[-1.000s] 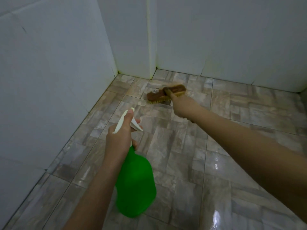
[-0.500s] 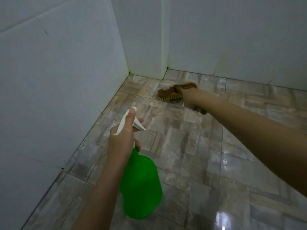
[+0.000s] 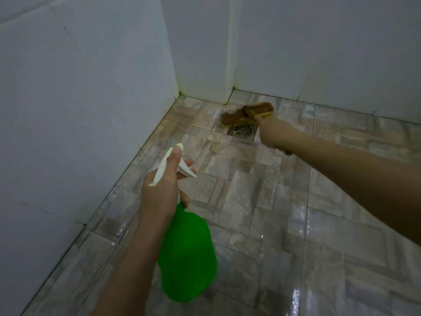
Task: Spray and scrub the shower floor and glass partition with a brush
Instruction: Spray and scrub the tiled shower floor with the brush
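Bottle (image 3: 186,254), green, hangs neck-up over the wet floor (image 3: 250,201) near the left wall (image 3: 79,110). Left hand (image 3: 159,192) grips its neck, one finger lying along the white sprayer (image 3: 166,167). Brush (image 3: 248,111) sits bristles-down by the far corner, at the drain's (image 3: 243,130) far edge. Right hand (image 3: 271,133) holds the brush, thumb across its back.

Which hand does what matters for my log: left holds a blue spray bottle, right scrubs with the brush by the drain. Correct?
No: the head view shows the spray bottle is green, not blue. The left hand holds it; the right hand scrubs with the brush by the drain.
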The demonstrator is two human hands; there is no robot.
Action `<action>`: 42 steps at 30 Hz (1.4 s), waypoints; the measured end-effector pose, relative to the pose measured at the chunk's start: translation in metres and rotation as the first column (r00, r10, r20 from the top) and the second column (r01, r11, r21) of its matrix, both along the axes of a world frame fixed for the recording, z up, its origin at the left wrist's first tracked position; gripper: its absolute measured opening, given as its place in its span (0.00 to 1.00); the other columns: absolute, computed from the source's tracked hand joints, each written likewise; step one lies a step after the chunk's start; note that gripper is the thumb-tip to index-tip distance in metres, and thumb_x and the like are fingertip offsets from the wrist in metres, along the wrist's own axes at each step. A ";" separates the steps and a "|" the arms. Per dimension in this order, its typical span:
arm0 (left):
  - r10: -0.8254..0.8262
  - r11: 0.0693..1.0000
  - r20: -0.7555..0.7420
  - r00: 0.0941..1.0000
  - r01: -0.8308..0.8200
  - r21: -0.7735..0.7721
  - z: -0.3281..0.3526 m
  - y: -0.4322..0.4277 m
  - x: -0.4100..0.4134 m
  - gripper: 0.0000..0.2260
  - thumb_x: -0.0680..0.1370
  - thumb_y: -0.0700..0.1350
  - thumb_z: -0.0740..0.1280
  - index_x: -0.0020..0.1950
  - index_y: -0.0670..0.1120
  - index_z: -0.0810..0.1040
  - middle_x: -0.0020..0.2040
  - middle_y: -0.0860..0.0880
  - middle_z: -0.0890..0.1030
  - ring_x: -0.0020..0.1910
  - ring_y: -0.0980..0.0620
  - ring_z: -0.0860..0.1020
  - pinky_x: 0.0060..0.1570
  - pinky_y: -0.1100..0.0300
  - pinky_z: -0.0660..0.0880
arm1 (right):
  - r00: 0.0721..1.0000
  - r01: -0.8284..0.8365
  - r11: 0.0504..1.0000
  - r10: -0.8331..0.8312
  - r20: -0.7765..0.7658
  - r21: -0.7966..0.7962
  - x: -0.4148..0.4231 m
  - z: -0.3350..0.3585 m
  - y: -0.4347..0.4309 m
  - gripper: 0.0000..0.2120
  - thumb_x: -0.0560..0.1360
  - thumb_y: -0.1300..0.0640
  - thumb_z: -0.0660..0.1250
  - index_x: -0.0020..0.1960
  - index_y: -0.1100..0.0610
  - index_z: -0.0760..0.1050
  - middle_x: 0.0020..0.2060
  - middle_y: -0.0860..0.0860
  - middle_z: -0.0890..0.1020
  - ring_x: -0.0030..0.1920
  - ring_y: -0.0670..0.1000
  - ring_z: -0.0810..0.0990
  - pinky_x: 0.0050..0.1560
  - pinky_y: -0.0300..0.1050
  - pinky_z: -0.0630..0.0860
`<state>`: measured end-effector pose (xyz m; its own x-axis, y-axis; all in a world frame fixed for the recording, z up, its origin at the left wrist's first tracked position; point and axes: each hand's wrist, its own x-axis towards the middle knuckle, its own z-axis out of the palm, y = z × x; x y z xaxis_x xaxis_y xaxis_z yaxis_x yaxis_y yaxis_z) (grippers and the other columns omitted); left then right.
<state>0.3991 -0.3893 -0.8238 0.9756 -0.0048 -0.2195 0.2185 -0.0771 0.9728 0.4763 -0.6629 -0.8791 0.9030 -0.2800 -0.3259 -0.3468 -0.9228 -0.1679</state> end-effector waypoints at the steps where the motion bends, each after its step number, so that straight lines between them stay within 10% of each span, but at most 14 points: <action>1: 0.003 1.000 -0.006 1.000 -0.003 -0.001 -0.001 0.000 0.000 0.19 0.81 0.62 0.62 0.32 0.68 0.83 0.45 0.52 0.87 0.38 0.41 0.80 0.36 0.53 0.74 | 0.999 0.049 0.999 -0.049 0.008 0.006 0.003 0.006 -0.008 0.36 0.79 0.65 0.54 0.78 0.43 0.40 0.47 0.64 0.75 0.38 0.55 0.75 0.32 0.48 0.74; 4: -0.018 1.000 -0.003 1.000 0.018 -0.002 -0.003 -0.001 0.002 0.18 0.81 0.62 0.61 0.34 0.68 0.83 0.46 0.52 0.87 0.40 0.40 0.81 0.38 0.51 0.74 | 0.998 0.064 0.997 -0.063 0.010 -0.037 -0.022 0.006 -0.004 0.39 0.78 0.67 0.54 0.77 0.42 0.36 0.38 0.59 0.75 0.30 0.53 0.74 0.24 0.45 0.72; 9: -0.041 0.998 0.034 0.999 0.040 0.044 -0.006 -0.008 -0.003 0.17 0.81 0.62 0.61 0.35 0.70 0.83 0.48 0.53 0.87 0.45 0.39 0.84 0.39 0.47 0.77 | 0.998 0.066 0.988 -0.066 0.009 -0.137 -0.029 -0.017 0.006 0.37 0.79 0.66 0.52 0.78 0.45 0.35 0.58 0.68 0.74 0.32 0.56 0.70 0.32 0.51 0.71; 15: -0.036 0.999 -0.001 0.999 0.036 0.008 0.001 -0.016 -0.008 0.19 0.81 0.60 0.60 0.34 0.69 0.83 0.46 0.53 0.87 0.48 0.31 0.82 0.35 0.49 0.74 | 0.999 0.037 0.987 -0.038 -0.003 -0.159 -0.034 -0.004 -0.012 0.38 0.78 0.67 0.53 0.78 0.46 0.36 0.38 0.57 0.74 0.32 0.54 0.74 0.29 0.48 0.71; 20: -0.023 1.000 -0.018 1.000 0.023 0.006 -0.006 -0.017 -0.008 0.18 0.81 0.60 0.61 0.35 0.67 0.84 0.46 0.54 0.87 0.49 0.31 0.82 0.31 0.54 0.73 | 0.993 0.003 0.973 -0.029 -0.112 -0.231 -0.081 -0.023 -0.019 0.36 0.79 0.65 0.53 0.78 0.45 0.38 0.53 0.62 0.76 0.39 0.57 0.79 0.39 0.52 0.81; 24: -0.006 1.000 -0.039 0.999 0.006 0.005 -0.008 -0.016 -0.010 0.15 0.79 0.60 0.62 0.40 0.59 0.85 0.46 0.52 0.87 0.45 0.40 0.84 0.24 0.58 0.72 | 0.997 -0.072 0.993 0.071 -0.010 -0.097 -0.024 -0.020 -0.011 0.33 0.80 0.64 0.52 0.78 0.44 0.43 0.40 0.58 0.74 0.32 0.55 0.76 0.27 0.45 0.74; 32: 0.015 1.000 -0.047 0.999 -0.015 0.007 -0.008 0.025 0.004 0.17 0.69 0.65 0.62 0.38 0.58 0.87 0.47 0.49 0.88 0.37 0.45 0.81 0.22 0.59 0.70 | 0.911 -0.406 0.914 0.404 -0.084 -0.007 -0.063 0.005 0.021 0.27 0.82 0.53 0.54 0.76 0.38 0.48 0.37 0.48 0.73 0.37 0.51 0.75 0.40 0.47 0.75; 37: 0.059 0.996 -0.047 0.997 -0.056 0.067 -0.013 0.045 0.012 0.22 0.70 0.65 0.61 0.45 0.50 0.85 0.46 0.50 0.88 0.22 0.53 0.73 0.26 0.58 0.71 | 0.840 -0.536 0.840 0.540 0.042 -0.082 0.055 -0.018 0.098 0.28 0.82 0.58 0.51 0.77 0.38 0.48 0.47 0.56 0.77 0.39 0.55 0.75 0.35 0.45 0.69; 42: 0.080 0.996 -0.029 0.996 -0.079 0.048 -0.008 0.056 0.023 0.15 0.71 0.64 0.62 0.40 0.58 0.84 0.48 0.50 0.88 0.33 0.46 0.79 0.24 0.58 0.70 | 0.831 -0.554 0.831 0.555 0.019 -0.057 0.104 0.000 0.066 0.28 0.82 0.59 0.53 0.76 0.38 0.53 0.59 0.57 0.76 0.50 0.56 0.75 0.47 0.44 0.66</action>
<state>0.4216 -0.3330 -0.8316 0.9652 0.0834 -0.2480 0.2559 -0.1037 0.9611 0.5800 -0.5967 -0.8787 0.9211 0.2567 -0.2925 0.2306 -0.9655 -0.1212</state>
